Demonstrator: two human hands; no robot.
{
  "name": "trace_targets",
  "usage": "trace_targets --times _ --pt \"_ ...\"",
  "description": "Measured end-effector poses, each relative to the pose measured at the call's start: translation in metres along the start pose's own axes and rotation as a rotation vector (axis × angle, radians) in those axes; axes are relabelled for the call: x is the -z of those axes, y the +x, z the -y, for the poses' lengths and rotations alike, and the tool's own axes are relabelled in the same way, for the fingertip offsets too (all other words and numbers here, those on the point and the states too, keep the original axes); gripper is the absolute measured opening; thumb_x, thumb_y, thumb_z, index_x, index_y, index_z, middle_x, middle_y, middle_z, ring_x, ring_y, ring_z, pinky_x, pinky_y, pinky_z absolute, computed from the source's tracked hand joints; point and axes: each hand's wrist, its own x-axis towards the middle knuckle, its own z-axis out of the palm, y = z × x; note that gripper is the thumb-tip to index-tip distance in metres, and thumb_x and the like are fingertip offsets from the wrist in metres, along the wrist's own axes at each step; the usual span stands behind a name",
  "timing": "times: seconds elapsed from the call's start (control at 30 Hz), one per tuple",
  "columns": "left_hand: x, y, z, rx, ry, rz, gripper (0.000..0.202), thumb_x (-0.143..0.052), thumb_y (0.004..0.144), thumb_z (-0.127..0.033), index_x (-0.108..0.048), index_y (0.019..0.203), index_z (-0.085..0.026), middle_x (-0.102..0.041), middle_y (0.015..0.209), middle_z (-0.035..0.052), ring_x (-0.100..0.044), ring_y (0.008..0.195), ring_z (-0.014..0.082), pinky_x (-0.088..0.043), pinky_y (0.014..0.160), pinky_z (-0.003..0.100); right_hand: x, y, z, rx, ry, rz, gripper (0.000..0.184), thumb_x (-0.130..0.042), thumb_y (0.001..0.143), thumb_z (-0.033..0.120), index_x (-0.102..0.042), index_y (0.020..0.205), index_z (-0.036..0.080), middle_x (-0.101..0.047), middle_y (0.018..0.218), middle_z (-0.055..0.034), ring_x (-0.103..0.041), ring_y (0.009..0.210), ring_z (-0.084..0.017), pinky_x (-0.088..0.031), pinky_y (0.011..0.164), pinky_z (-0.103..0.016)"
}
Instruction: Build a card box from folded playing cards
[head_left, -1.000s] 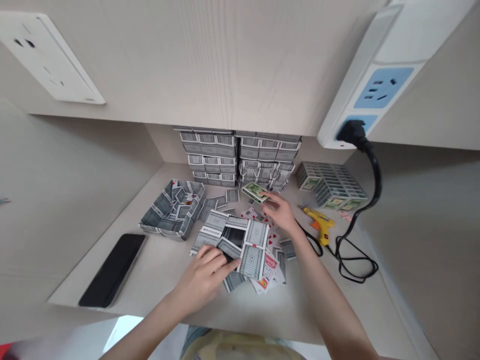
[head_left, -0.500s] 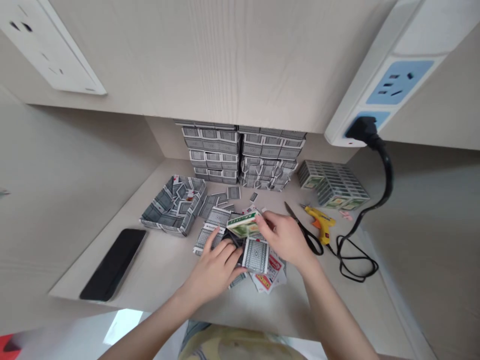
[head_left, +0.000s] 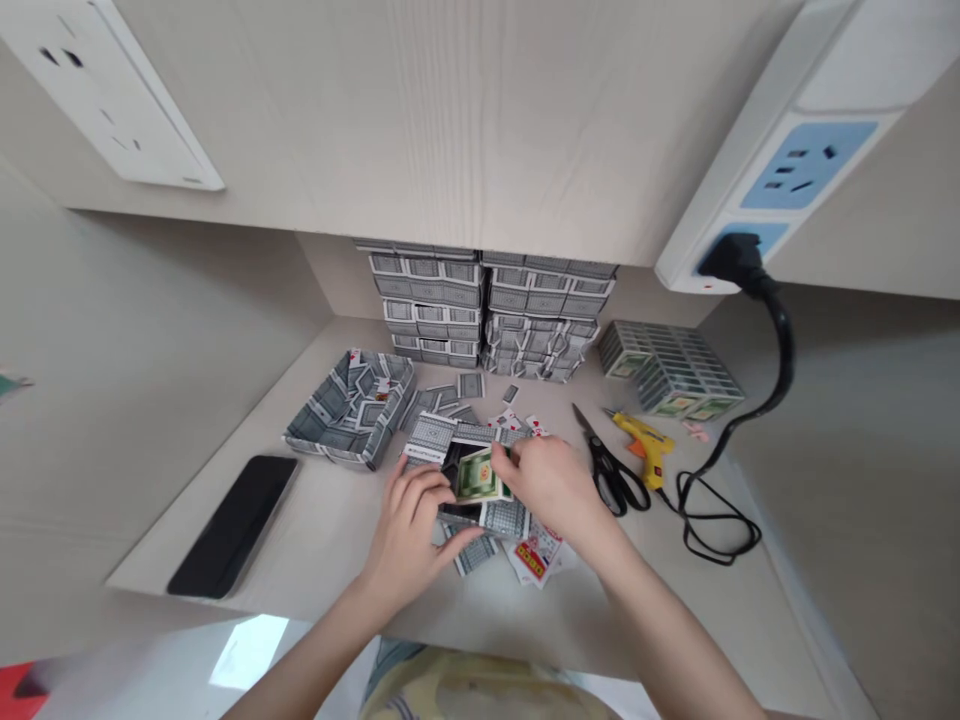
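In the middle of the desk sits a small box folded from grey-backed playing cards (head_left: 504,520), with a dark opening in its top. My left hand (head_left: 412,525) grips its left side, thumb along the near edge. Pinched in my right hand (head_left: 551,485) is a green-and-white playing card pack (head_left: 478,477), tilted and partly inside the opening. A grey flap (head_left: 430,437) lies folded out at the box's back left. Under the near side show loose cards and red-and-white cards (head_left: 536,555). My right fingertips are partly hidden.
An open card-built tray (head_left: 330,450) holds loose cards at left, near a black phone (head_left: 232,525). Stacked card-built boxes (head_left: 427,300) stand behind. To the right are scissors (head_left: 611,470), a yellow glue gun (head_left: 646,445) with a cord, and wrapped card packs (head_left: 682,370). A shelf panel overhangs.
The playing card pack has moved down from above the box into its opening, with my right hand. My left hand has shifted slightly left along the box.
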Motion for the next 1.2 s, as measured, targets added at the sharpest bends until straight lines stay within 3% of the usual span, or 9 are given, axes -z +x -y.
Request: trace_targets --times 0.27,0.43,0.5,0.57,0.63,0.77,0.93,1.07,1.2 --pt "0.011 0.001 0.008 0.186 0.007 -0.029 0.048 -0.065 0.068 -0.038 -0.045 0.107 -0.020 -0.046 0.110 0.0101 -0.042 0.110 0.0260 -0.035 0.095 0.046 -0.014 -0.005 0.017 0.107 -0.034 0.068 0.047 -0.035 0.087 0.044 -0.067 0.069 0.016 -0.068 0.065 -0.0119 -0.065 0.064 -0.023 -0.043 0.056 -0.028" --pt "0.015 -0.005 0.026 0.571 -0.073 -0.081 0.057 -0.061 0.069 -0.043 -0.041 0.116 -0.018 -0.045 0.116 0.0120 -0.043 0.111 0.0267 -0.037 0.093 0.044 -0.012 -0.010 -0.014 -0.074 0.025 -0.063 0.042 -0.036 0.084 0.052 -0.063 0.078 0.020 -0.066 0.066 -0.0078 -0.064 0.066 -0.023 -0.043 0.056 -0.029" --pt "0.013 -0.009 0.029 0.773 -0.225 -0.020 0.062 -0.059 0.070 -0.047 -0.039 0.120 -0.016 -0.047 0.118 0.0132 -0.047 0.109 0.0271 -0.040 0.090 0.043 -0.018 -0.014 -0.028 -0.157 0.105 -0.127 0.039 -0.038 0.084 0.050 -0.059 0.093 0.018 -0.067 0.083 -0.0104 -0.064 0.077 -0.024 -0.044 0.061 -0.029" --pt "0.010 -0.012 0.027 0.935 -0.431 0.072 0.058 -0.055 0.072 -0.048 -0.041 0.119 -0.017 -0.053 0.115 0.0118 -0.051 0.106 0.0267 -0.040 0.090 0.042 -0.027 -0.018 -0.039 -0.205 0.223 -0.080 0.047 -0.042 0.082 0.051 -0.053 0.110 0.015 -0.065 0.096 -0.0139 -0.063 0.083 -0.027 -0.045 0.064 -0.032" --pt "0.007 -0.013 0.022 1.006 -0.616 0.118 0.051 -0.053 0.073 -0.048 -0.046 0.114 -0.018 -0.058 0.111 0.0095 -0.053 0.106 0.0257 -0.038 0.093 0.040 -0.038 -0.021 -0.044 -0.170 0.412 0.002 0.053 -0.042 0.081 0.051 -0.045 0.121 0.016 -0.064 0.100 -0.0132 -0.062 0.089 -0.027 -0.047 0.068 -0.035" --pt "0.007 -0.010 0.007 1.044 -0.799 -0.010 0.050 -0.060 0.070 -0.043 -0.048 0.111 -0.019 -0.057 0.114 0.0082 -0.053 0.106 0.0242 -0.040 0.093 0.038 -0.052 -0.020 -0.046 -0.095 0.732 0.064 0.056 -0.040 0.083 0.049 -0.035 0.131 0.021 -0.061 0.112 -0.0097 -0.058 0.101 -0.026 -0.046 0.081 -0.040" --pt "0.013 0.006 0.007 1.041 -1.005 -0.209 0.052 -0.061 0.071 -0.038 -0.043 0.119 -0.030 -0.048 0.127 0.0038 -0.048 0.113 0.0232 -0.045 0.088 0.036 -0.043 -0.012 -0.044 -0.028 0.979 -0.087 0.057 -0.043 0.083 0.045 -0.029 0.135 0.025 -0.051 0.126 -0.0066 -0.045 0.117 -0.023 -0.037 0.097 -0.043" --pt "0.018 0.039 0.025 0.904 -1.162 -0.299 0.052 -0.057 0.075 -0.037 -0.039 0.124 -0.036 -0.045 0.130 0.0016 -0.049 0.112 0.0230 -0.049 0.081 0.036 -0.018 -0.001 -0.038 0.123 1.124 -0.155 0.055 -0.044 0.084 0.043 -0.030 0.134 0.028 -0.041 0.135 -0.0036 -0.040 0.122 -0.022 -0.038 0.098 -0.041" --pt "0.023 0.089 0.049 0.640 -1.218 -0.459 0.048 -0.056 0.075 -0.035 -0.043 0.121 -0.035 -0.052 0.122 0.0026 -0.051 0.109 0.0223 -0.051 0.078 0.037 0.009 0.025 -0.030 0.365 1.082 -0.241 0.086 -0.063 0.071 0.041 -0.010 0.138 0.032 -0.023 0.144 -0.0024 -0.030 0.128 -0.024 -0.039 0.096 -0.044"
